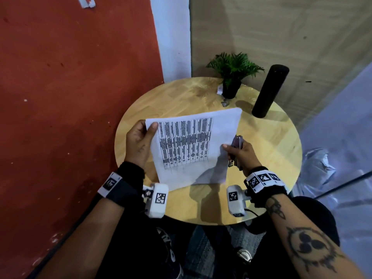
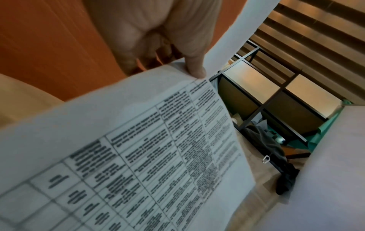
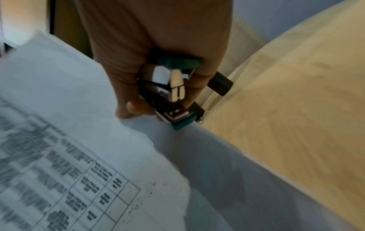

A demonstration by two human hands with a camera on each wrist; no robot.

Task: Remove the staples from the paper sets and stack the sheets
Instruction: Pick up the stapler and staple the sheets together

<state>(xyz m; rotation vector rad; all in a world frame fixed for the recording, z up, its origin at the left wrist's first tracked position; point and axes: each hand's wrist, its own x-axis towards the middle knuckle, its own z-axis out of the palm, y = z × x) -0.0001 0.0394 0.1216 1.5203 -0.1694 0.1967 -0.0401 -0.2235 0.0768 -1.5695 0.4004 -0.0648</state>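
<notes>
A white printed sheet with a table (image 1: 189, 146) (image 2: 138, 156) (image 3: 69, 156) is held up over the round wooden table (image 1: 271, 158). My left hand (image 1: 141, 140) pinches its far left corner, thumb (image 2: 195, 68) on top. My right hand (image 1: 239, 154) grips a teal and metal staple remover (image 1: 237, 143) (image 3: 173, 90) and its thumb (image 3: 132, 107) presses the sheet's right edge. A second white sheet (image 3: 207, 164) shows underneath the printed one. A small bit of bent metal (image 1: 225, 103), perhaps pulled staples, lies on the table near the plant pot.
A potted green plant (image 1: 233, 75) and a tall black cylinder (image 1: 269, 90) stand at the table's far side. A red wall (image 1: 70, 97) is on the left, a glass panel on the right. A crumpled plastic bag (image 1: 316, 166) lies on the floor to the right.
</notes>
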